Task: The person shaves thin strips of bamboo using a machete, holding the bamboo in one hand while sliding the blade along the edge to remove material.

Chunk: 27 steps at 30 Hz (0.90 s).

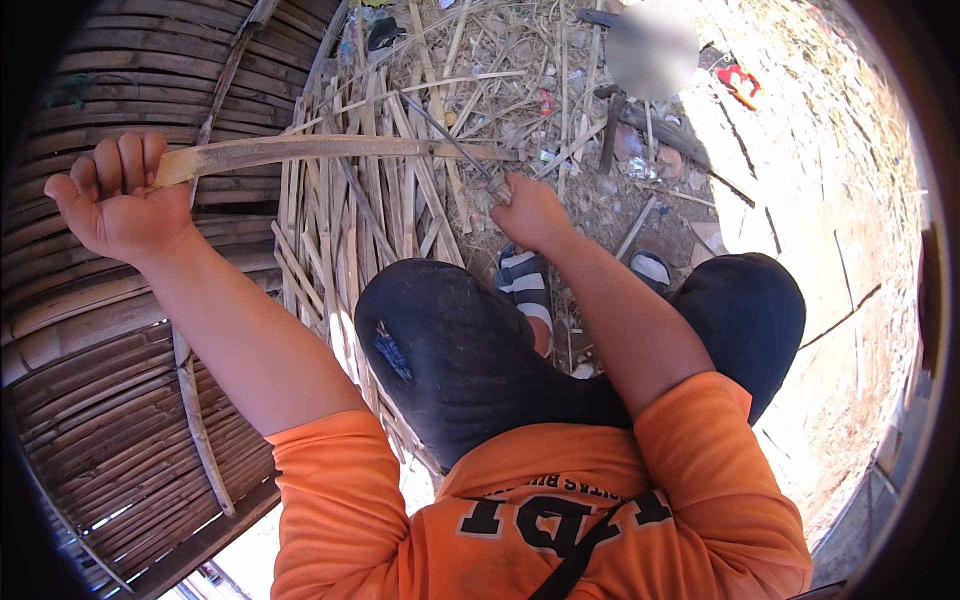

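Note:
My left hand (pixel 130 195), raised at the left, is closed around one end of a long split bamboo strip (pixel 300 148). The strip runs almost level to the right, with its far end above my right hand. My right hand (pixel 530 210) grips the handle of a long-bladed knife (pixel 440 130), its fingers wrapped around it. Thin and seen nearly edge-on, the blade slants up and left and crosses the strip. Whether its edge touches or has cut into the bamboo cannot be made out.
Several loose bamboo strips (pixel 335 240) lie piled left of my knees. A slatted bamboo wall (pixel 90 290) stands at the left. Straw and scraps litter the ground ahead, with a dark wooden piece (pixel 670 135) and a red item (pixel 740 85) beyond. My sandalled foot (pixel 525 280) is below the knife.

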Available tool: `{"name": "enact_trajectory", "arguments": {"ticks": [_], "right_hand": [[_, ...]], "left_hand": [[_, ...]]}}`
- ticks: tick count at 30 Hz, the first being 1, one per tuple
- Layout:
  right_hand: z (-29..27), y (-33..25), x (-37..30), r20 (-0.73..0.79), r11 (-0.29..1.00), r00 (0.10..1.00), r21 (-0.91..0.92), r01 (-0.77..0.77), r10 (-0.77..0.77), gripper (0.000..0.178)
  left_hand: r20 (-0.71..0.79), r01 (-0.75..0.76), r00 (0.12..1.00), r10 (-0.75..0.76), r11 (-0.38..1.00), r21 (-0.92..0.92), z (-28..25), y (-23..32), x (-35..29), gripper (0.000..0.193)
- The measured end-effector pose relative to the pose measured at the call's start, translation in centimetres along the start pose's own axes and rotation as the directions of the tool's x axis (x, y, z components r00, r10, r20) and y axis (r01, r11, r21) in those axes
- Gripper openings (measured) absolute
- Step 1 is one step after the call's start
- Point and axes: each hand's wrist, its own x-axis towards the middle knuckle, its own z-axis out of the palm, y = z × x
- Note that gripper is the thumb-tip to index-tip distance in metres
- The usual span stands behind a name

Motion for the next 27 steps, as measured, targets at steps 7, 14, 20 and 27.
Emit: {"name": "enact_trajectory", "arguments": {"ticks": [7, 14, 20, 27], "right_hand": [[1.4, -2.4, -0.1, 0.044, 0.999, 0.999, 0.044, 0.015, -0.017, 0.047], [0.5, 0.9, 1.0, -0.009, 0.998, 0.999, -0.021, -0.051, 0.051, 0.043], [-1.8, -6.2, 0.3, -0.111, 0.977, 0.99, 0.189, 0.101, -0.081, 0.039], [2.5, 3.5, -0.4, -0.078, 0.99, 0.987, -0.013, -0.139, 0.137, 0.049]], "left_hand": [[0.059, 0.006, 0.998, -0.007, 1.0, 0.011, 1.4, -0.3, 0.2, 0.062], [0.116, 0.025, 0.993, -0.028, 0.999, 0.032, 1.9, 0.0, 0.1, 0.064], [0.2, 0.049, 0.979, -0.047, 0.999, -0.005, 3.3, 0.0, 0.3, 0.064], [0.272, 0.132, 0.956, -0.109, 0.989, -0.068, 4.3, 0.1, 0.3, 0.057]]}}
